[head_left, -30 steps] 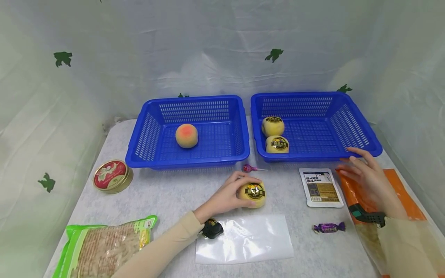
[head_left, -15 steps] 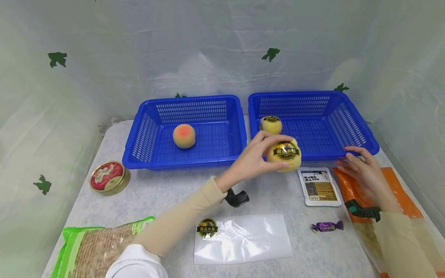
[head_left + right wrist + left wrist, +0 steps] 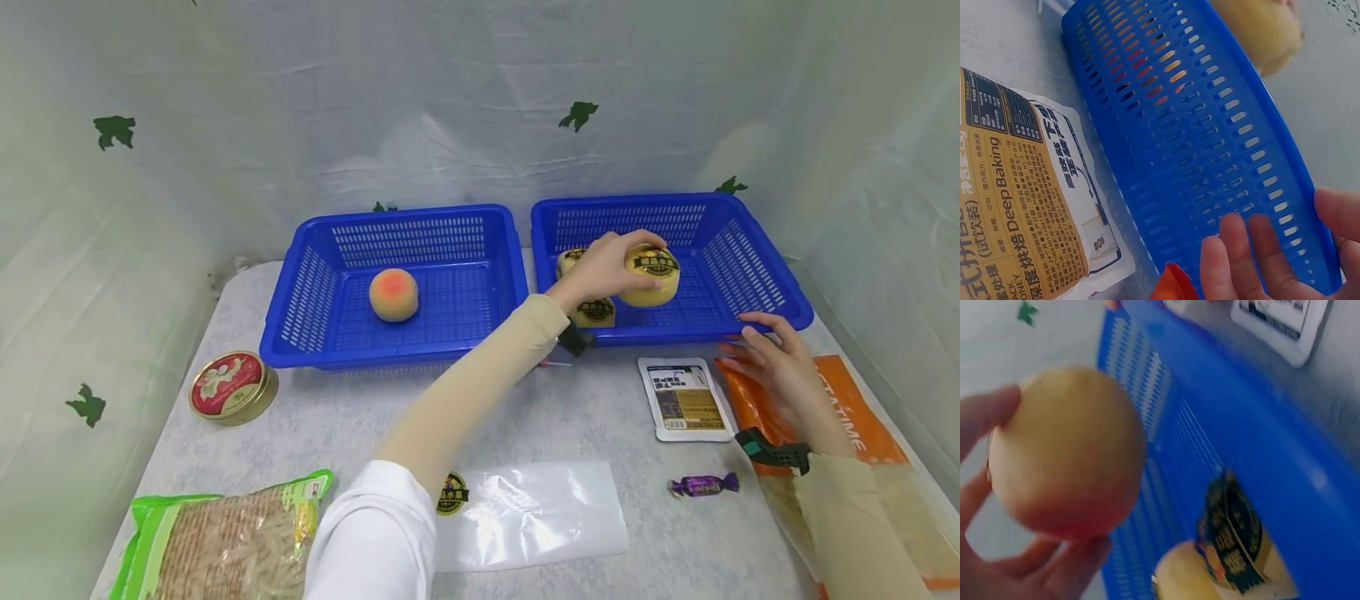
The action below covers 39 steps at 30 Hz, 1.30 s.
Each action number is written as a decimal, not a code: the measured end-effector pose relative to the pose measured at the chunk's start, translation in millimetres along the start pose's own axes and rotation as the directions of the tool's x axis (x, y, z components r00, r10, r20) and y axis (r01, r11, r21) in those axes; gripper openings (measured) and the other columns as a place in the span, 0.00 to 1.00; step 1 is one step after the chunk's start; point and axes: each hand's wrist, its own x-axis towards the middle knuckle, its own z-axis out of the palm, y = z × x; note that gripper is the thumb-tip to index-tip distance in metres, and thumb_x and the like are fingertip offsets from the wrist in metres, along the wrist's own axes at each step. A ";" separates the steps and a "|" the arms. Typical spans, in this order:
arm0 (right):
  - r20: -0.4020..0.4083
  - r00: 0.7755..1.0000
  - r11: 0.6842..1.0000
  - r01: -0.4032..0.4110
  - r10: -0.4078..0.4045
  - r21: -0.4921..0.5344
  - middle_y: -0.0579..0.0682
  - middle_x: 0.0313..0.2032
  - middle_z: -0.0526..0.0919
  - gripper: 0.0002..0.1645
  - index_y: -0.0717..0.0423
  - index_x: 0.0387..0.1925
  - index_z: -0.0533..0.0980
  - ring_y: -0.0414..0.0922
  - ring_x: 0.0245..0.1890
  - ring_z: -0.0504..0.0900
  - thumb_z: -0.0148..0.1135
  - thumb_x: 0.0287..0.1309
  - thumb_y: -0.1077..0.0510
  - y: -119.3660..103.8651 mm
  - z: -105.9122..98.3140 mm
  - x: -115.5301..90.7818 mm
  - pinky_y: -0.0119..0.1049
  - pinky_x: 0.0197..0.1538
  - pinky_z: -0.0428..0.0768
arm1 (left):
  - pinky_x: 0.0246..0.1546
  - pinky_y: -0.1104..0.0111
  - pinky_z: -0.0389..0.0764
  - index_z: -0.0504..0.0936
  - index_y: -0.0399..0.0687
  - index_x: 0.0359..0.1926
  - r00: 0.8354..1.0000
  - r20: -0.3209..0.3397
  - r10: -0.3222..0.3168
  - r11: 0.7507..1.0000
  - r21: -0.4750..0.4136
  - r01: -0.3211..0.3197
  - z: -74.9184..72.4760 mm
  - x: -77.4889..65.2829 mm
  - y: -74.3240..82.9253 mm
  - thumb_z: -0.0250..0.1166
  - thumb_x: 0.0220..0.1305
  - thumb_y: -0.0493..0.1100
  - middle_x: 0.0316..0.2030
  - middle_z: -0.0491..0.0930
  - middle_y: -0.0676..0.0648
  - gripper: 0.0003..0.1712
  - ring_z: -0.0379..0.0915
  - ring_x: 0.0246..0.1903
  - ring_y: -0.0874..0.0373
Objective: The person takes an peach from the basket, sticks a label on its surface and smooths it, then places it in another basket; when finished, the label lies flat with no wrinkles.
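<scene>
My left hand (image 3: 611,265) holds a yellow peach (image 3: 654,275) with a dark printed label, over the right blue basket (image 3: 686,335). In the left wrist view the bare, pink-blushed side of the peach (image 3: 1072,450) shows between thumb and fingers. Two more labelled peaches lie in this basket at its left side; the near one (image 3: 596,312) is partly covered by my forearm. My right hand (image 3: 787,379) is at the basket's front right corner. In the right wrist view, its fingers (image 3: 1235,250) lie along the slotted outer wall, with one digit over the rim.
The left blue basket (image 3: 397,350) holds one unlabelled peach (image 3: 393,295). A flat pouch (image 3: 686,400), a purple-wrapped candy (image 3: 703,485) and an orange bag (image 3: 862,408) lie at right. A round tin (image 3: 232,387) and a green-edged bag (image 3: 232,533) are at left, a white plastic sheet (image 3: 540,517) in front.
My left hand has lifted the labelled peach from the table and carried it forward and right over the right basket. The right hand has stayed at that basket's corner.
</scene>
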 end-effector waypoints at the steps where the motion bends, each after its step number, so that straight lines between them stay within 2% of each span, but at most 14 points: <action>1: -0.003 1.000 1.000 -0.002 0.002 -0.008 0.50 0.45 0.70 0.20 0.55 0.54 0.63 0.43 0.37 0.81 0.52 0.62 0.57 -0.2 -0.1 0.1 0.34 0.37 0.79 | 0.46 0.71 0.63 0.69 0.59 0.58 1.000 0.030 -0.001 1.000 -0.003 0.001 1.5 4.9 -2.1 0.66 0.53 0.54 0.50 0.72 0.56 0.30 0.59 0.48 0.62; 5: -0.020 1.000 0.999 -0.019 0.019 -0.029 0.49 0.45 0.71 0.22 0.54 0.55 0.63 0.43 0.37 0.81 0.53 0.60 0.54 -0.2 -0.1 0.0 0.34 0.36 0.79 | 0.50 0.72 0.61 0.68 0.58 0.57 0.991 0.134 -0.010 1.000 0.007 0.009 7.3 18.2 -9.2 0.65 0.54 0.52 0.54 0.68 0.57 0.29 0.56 0.53 0.60; 10: -0.039 0.999 0.998 -0.027 0.025 -0.048 0.48 0.44 0.73 0.24 0.53 0.55 0.64 0.43 0.37 0.81 0.55 0.59 0.52 0.7 -0.2 0.2 0.34 0.36 0.79 | 0.52 0.71 0.61 0.67 0.60 0.57 0.981 0.187 -0.053 0.996 0.077 0.039 12.3 28.5 -13.0 0.64 0.54 0.54 0.55 0.67 0.55 0.29 0.55 0.56 0.58; 14: -0.038 0.999 0.999 -0.022 0.020 -0.046 0.48 0.44 0.73 0.24 0.54 0.56 0.63 0.43 0.37 0.81 0.54 0.59 0.53 0.8 0.2 0.0 0.34 0.36 0.79 | 0.60 0.66 0.50 0.67 0.60 0.58 0.974 0.212 -0.083 0.989 0.138 0.055 13.9 32.4 -12.4 0.63 0.55 0.54 0.58 0.66 0.56 0.29 0.54 0.60 0.58; 17: -0.030 0.999 0.999 -0.019 0.018 -0.038 0.49 0.44 0.73 0.25 0.55 0.57 0.61 0.44 0.37 0.81 0.53 0.60 0.54 0.7 0.2 -0.4 0.34 0.36 0.79 | 0.62 0.64 0.42 0.67 0.59 0.58 0.968 0.224 -0.113 0.983 0.168 0.076 16.2 32.6 -10.6 0.63 0.56 0.53 0.59 0.66 0.56 0.28 0.53 0.60 0.59; 19: -0.024 1.000 0.999 -0.016 0.016 -0.034 0.50 0.44 0.73 0.24 0.56 0.57 0.61 0.44 0.36 0.81 0.53 0.60 0.54 0.6 0.1 -0.6 0.34 0.36 0.79 | 0.62 0.64 0.44 0.67 0.60 0.58 0.966 0.224 -0.127 0.977 0.194 0.084 19.7 32.1 -8.8 0.63 0.56 0.53 0.58 0.66 0.56 0.28 0.54 0.60 0.58; 23: -0.018 1.000 1.000 -0.014 0.013 -0.026 0.51 0.44 0.73 0.24 0.56 0.56 0.61 0.45 0.36 0.81 0.52 0.61 0.55 0.6 0.7 -0.7 0.35 0.36 0.79 | 0.56 0.62 0.55 0.68 0.63 0.56 0.959 0.217 -0.180 0.965 0.228 0.129 31.1 28.4 -3.6 0.64 0.55 0.53 0.54 0.68 0.54 0.27 0.56 0.56 0.53; 26: -0.024 1.000 0.999 -0.020 0.019 -0.037 0.50 0.44 0.72 0.25 0.56 0.57 0.61 0.44 0.36 0.81 0.53 0.60 0.54 1.3 1.8 -0.4 0.34 0.36 0.79 | 0.51 0.64 0.60 0.68 0.65 0.56 0.942 0.229 -0.247 0.948 0.260 0.186 39.6 23.9 0.3 0.63 0.56 0.51 0.51 0.67 0.53 0.26 0.56 0.52 0.54; 28: -0.028 0.999 0.998 -0.022 0.021 -0.054 0.50 0.44 0.71 0.25 0.57 0.57 0.61 0.43 0.36 0.81 0.53 0.60 0.54 1.9 2.5 0.0 0.34 0.36 0.79 | 0.49 0.66 0.62 0.68 0.65 0.57 0.930 0.238 -0.281 0.935 0.284 0.210 42.4 21.8 1.6 0.61 0.58 0.46 0.53 0.67 0.53 0.25 0.58 0.51 0.55; 31: -0.035 0.999 0.997 -0.025 0.022 -0.068 0.50 0.44 0.71 0.25 0.56 0.57 0.61 0.42 0.36 0.81 0.53 0.60 0.54 1.9 2.8 0.2 0.33 0.36 0.79 | 0.46 0.71 0.66 0.68 0.62 0.59 0.914 0.248 -0.319 0.927 0.283 0.247 41.2 20.9 2.2 0.56 0.61 0.39 0.58 0.65 0.54 0.25 0.58 0.55 0.58; 35: -0.045 0.999 0.998 -0.033 0.030 -0.061 0.49 0.44 0.72 0.25 0.55 0.57 0.62 0.42 0.36 0.81 0.54 0.60 0.53 0.0 1.6 -0.5 0.33 0.36 0.79 | 0.48 0.73 0.66 0.68 0.57 0.60 0.923 0.264 -0.279 0.949 0.221 0.224 32.5 20.5 0.5 0.54 0.62 0.38 0.61 0.63 0.55 0.24 0.54 0.61 0.60; 39: -0.046 0.998 0.997 -0.043 0.041 -0.061 0.49 0.44 0.72 0.25 0.54 0.57 0.62 0.42 0.36 0.81 0.54 0.59 0.53 -0.8 0.3 -0.9 0.33 0.36 0.79 | 0.48 0.73 0.66 0.69 0.53 0.59 0.949 0.251 -0.190 0.981 0.083 0.175 18.8 13.8 -4.3 0.55 0.64 0.42 0.59 0.65 0.52 0.22 0.57 0.59 0.59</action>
